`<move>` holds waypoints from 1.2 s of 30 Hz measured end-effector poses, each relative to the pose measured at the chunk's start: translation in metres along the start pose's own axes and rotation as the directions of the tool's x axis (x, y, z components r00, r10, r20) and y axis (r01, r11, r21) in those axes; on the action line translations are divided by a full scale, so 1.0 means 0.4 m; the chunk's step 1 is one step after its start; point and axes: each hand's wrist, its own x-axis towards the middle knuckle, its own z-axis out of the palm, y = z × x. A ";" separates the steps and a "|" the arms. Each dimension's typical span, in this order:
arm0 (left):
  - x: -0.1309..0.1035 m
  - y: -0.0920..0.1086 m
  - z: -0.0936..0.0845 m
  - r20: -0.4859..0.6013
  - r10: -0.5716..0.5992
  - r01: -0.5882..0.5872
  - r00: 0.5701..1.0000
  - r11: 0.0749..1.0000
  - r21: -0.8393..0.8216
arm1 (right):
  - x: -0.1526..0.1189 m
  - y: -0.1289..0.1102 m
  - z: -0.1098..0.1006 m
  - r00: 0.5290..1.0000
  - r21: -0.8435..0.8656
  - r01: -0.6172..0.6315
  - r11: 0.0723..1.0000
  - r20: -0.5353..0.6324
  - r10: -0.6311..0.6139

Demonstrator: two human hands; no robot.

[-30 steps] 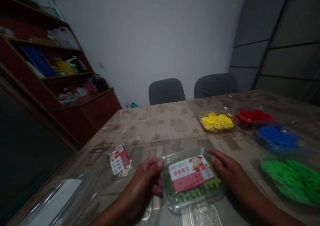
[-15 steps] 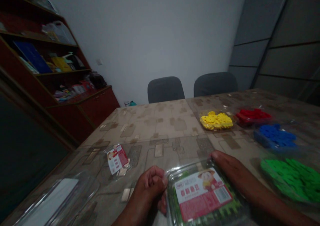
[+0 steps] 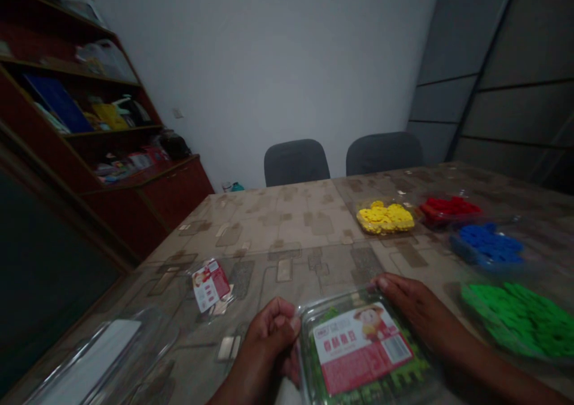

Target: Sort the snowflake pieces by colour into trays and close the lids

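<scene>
Low in front of me is a clear plastic clamshell box (image 3: pixel 359 339) with a pink and white label on its lid. Green pieces show through its sides. My left hand (image 3: pixel 273 339) has its fingers curled against the box's left edge, thumb on the rim. At the far right corner, my right hand (image 3: pixel 399 297) grips the rim with thumb and fingers, and its forearm runs along the box's right side. The lid lies over the box; I cannot tell whether it is fully snapped down. The undersides of both hands are hidden.
To the right stand clear trays of yellow pieces (image 3: pixel 385 218), red pieces (image 3: pixel 451 207), blue pieces (image 3: pixel 488 242) and green pieces (image 3: pixel 522 315). On the left lie a small labelled clear package (image 3: pixel 210 285) and a clear plastic container (image 3: pixel 103 357). Two grey chairs (image 3: pixel 296 163) stand beyond the table.
My right hand's fingers show more fully around the far right corner of the box. The view has shifted slightly; the box stays almost in place and my left hand keeps its hold.
</scene>
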 end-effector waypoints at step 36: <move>-0.030 -0.007 -0.011 0.017 -0.033 0.032 0.999 0.999 0.025 | -0.093 0.006 -0.040 0.997 0.035 -0.071 0.997 0.025 0.070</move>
